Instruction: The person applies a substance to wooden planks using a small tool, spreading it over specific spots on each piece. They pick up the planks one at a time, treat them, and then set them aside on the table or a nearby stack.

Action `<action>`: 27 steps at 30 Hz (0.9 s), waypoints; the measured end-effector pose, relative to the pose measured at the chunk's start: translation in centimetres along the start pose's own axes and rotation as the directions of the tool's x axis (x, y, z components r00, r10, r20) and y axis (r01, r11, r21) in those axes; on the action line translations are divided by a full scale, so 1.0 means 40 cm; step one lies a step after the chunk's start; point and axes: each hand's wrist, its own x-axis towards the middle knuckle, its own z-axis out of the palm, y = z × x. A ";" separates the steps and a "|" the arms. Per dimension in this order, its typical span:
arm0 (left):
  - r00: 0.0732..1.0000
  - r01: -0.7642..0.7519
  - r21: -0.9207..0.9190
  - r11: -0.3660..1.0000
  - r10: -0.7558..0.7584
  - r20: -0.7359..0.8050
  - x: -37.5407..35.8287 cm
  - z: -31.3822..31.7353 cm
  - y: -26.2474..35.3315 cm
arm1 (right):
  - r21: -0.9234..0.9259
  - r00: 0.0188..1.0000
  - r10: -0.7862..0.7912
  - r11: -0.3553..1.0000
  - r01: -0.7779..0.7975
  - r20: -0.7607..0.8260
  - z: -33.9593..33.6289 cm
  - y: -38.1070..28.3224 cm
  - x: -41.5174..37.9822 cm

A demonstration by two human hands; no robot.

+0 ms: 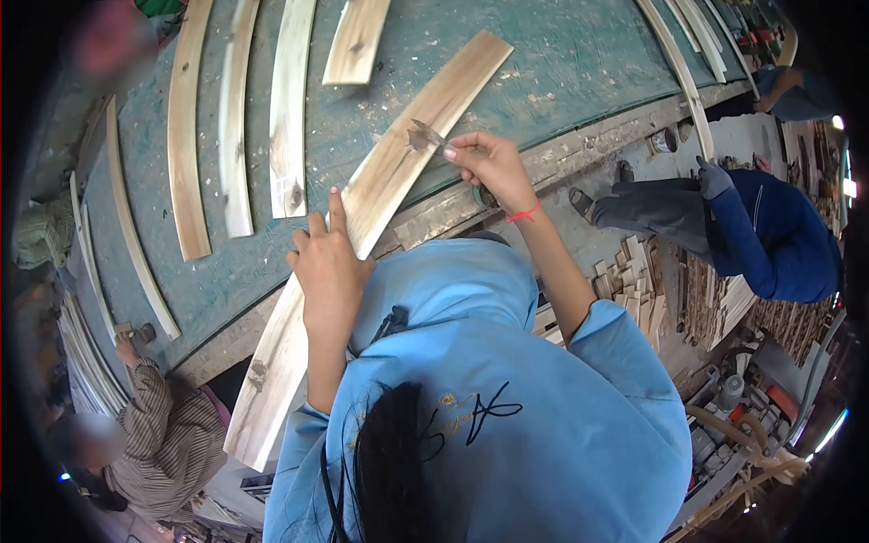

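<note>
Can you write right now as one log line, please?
left hand: on plank | right hand: holds small tool, blade at plank | nearby: more planks on table

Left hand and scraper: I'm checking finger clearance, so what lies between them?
Between the left hand and the scraper lies only bare, streaked wooden board, as the head view shows.

My view is moderately bright, with soft shadows on the green table (425, 25). Small white lights (849, 188) glare at right. Wide-lens distortion bends the outer boards (188, 136); corners fall black. Blurred patches (98, 439) sit left, near and far.
</note>
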 end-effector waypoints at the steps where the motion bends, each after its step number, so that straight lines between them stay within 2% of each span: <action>1: 1.000 -0.004 0.000 1.000 0.004 0.001 0.000 0.001 0.000 | 0.003 1.000 -0.021 1.000 0.021 -0.001 0.000 0.000 0.002; 2: 1.000 0.000 0.001 1.000 0.000 0.005 0.001 0.001 -0.001 | 0.003 1.000 -0.021 1.000 0.021 -0.003 0.000 0.008 0.007; 3: 1.000 0.005 0.001 1.000 -0.005 0.009 0.001 0.002 -0.001 | -0.189 0.961 -0.271 0.947 0.258 -0.046 -0.001 0.022 0.015; 4: 1.000 0.006 0.001 1.000 -0.006 0.010 0.000 0.002 -0.002 | -0.377 0.861 -0.507 0.806 0.457 -0.039 0.000 0.031 0.018; 5: 1.000 0.003 -0.005 1.000 -0.003 0.009 0.000 0.002 -0.004 | -0.376 0.862 -0.506 0.806 0.457 -0.038 0.001 0.033 0.016; 7: 1.000 -0.001 -0.012 1.000 0.001 0.008 0.003 0.002 -0.005 | -0.525 0.730 -0.677 0.592 0.612 0.088 0.003 0.034 0.013; 8: 1.000 0.003 -0.010 1.000 -0.003 0.019 0.004 0.004 -0.007 | -0.525 0.732 -0.676 0.593 0.611 0.088 0.003 0.038 0.015; 10: 0.999 0.011 -0.011 1.000 -0.011 0.032 0.006 0.005 -0.006 | -0.580 0.582 -0.790 0.386 0.717 0.193 0.006 0.049 0.023; 14: 0.999 0.011 -0.010 1.000 -0.011 0.037 0.006 0.006 -0.007 | -0.635 0.564 -0.781 0.297 0.713 0.269 0.001 0.051 0.017; 16: 0.999 0.011 -0.014 1.000 -0.010 0.040 0.004 0.007 -0.007 | -0.669 0.493 -0.796 0.156 0.727 0.352 -0.008 0.057 0.019; 27: 0.996 0.032 -0.031 0.999 -0.029 0.085 0.005 0.005 -0.002 | -0.632 0.486 -0.744 0.112 0.767 0.458 -0.066 0.014 0.004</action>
